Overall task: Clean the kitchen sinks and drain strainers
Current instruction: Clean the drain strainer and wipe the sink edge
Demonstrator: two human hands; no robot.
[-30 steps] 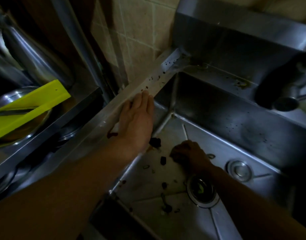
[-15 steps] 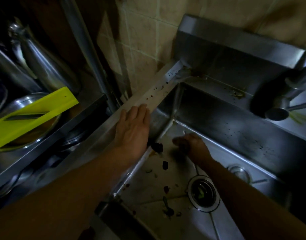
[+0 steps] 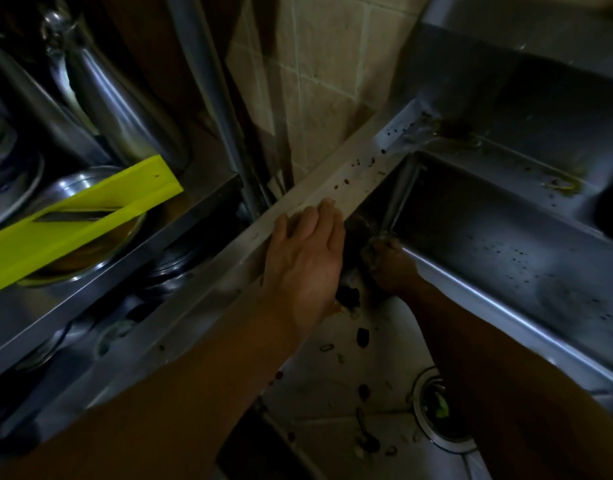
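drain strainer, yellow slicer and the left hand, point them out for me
drain strainer [image 3: 436, 415]: head view, on its basket opening
yellow slicer [image 3: 90, 216]: head view, on its flat body beside the blade slot
left hand [image 3: 303, 261]: head view, on its back

Dim beige tiled wall [image 3: 319, 74]

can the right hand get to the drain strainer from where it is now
Probably yes: the right hand is already inside the sink basin, up in the far corner, and only loose food scraps lie between it and the drain strainer.
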